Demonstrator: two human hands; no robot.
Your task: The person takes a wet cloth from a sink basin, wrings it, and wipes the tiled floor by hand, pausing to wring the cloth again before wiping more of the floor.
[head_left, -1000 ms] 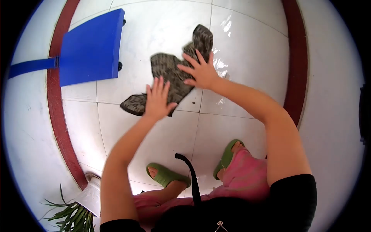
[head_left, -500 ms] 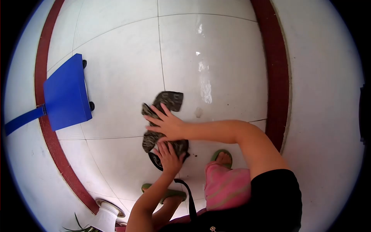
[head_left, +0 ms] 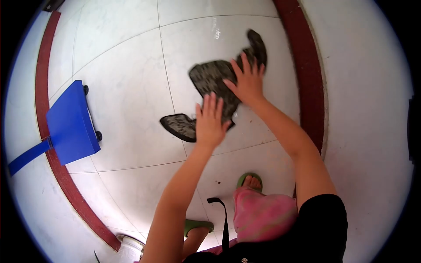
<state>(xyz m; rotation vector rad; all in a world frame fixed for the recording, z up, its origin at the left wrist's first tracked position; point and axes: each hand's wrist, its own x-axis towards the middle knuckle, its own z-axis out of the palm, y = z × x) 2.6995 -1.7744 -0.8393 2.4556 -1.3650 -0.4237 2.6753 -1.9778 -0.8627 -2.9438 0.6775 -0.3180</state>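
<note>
A dark camouflage-patterned cloth (head_left: 212,76) with black edging lies on the pale tiled floor. Its outline is uneven, with one flap to the left and a narrow end reaching up at the right. My left hand (head_left: 211,125) presses flat on its lower part, fingers stretched forward. Farther forward, my right hand (head_left: 250,85) lies on the cloth's right side with fingers spread. Neither hand grips the cloth. Parts of it are hidden under both hands.
A blue platform with small black wheels (head_left: 73,122) stands at the left, by the dark red border strip (head_left: 44,83). Another red strip (head_left: 309,79) runs along the right wall. Green slippers (head_left: 250,180) are on my feet. A small dark speck (head_left: 218,182) lies on the tiles.
Both hands and the cloth have moved forward and to the right across the floor. The cloth is more spread out, and my hands are farther apart.
</note>
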